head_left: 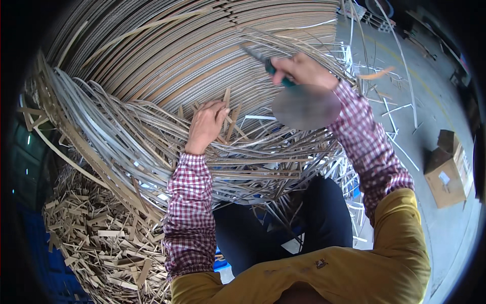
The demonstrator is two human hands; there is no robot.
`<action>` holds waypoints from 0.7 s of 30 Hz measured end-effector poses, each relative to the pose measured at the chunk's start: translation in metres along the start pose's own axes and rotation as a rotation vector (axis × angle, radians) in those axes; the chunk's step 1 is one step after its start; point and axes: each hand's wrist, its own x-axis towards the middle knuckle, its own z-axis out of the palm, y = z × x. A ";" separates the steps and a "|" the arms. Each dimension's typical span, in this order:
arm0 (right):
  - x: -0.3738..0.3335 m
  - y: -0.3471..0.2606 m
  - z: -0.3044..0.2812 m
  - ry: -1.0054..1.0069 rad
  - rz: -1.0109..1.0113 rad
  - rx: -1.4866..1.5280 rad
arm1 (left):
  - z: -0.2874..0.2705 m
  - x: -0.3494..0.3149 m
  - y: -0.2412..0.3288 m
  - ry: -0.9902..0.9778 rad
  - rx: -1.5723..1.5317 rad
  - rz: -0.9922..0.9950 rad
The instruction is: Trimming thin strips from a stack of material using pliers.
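Note:
My right hand [304, 70] is closed around the dark green handle of a tool with a pointed grey blade [254, 53], held over the stacked cardboard sheets [202, 61]. The blade is smeared, so its exact kind is unclear. A blurred grey oval covers the area just below that hand. Farther left, my left hand [205, 124] rests at the near edge of the stack, fingers curled in among short brown cardboard strips [234, 120]. Its fingertips are partly hidden. Long, thin cardboard offcuts [147, 119] hang in a tangled band below both hands, across my knees.
At lower left lies a large heap of small cardboard scraps [109, 248]. An opened cardboard box [448, 175] stands on the grey floor [405, 142] at right, with loose strips scattered between it and the stack. A blue object [220, 261] shows below my legs.

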 end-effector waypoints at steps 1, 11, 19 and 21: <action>0.013 -0.005 0.001 0.088 0.029 -0.017 | -0.002 -0.001 0.000 -0.013 -0.006 -0.028; 0.046 0.006 0.017 0.097 0.032 0.362 | 0.000 0.003 0.013 0.182 -0.017 0.004; -0.081 0.073 0.076 -0.243 -0.020 0.105 | -0.022 0.019 0.056 0.471 -0.133 0.348; -0.077 0.048 0.049 -0.455 0.128 -0.186 | -0.012 0.020 0.039 0.328 -0.206 0.245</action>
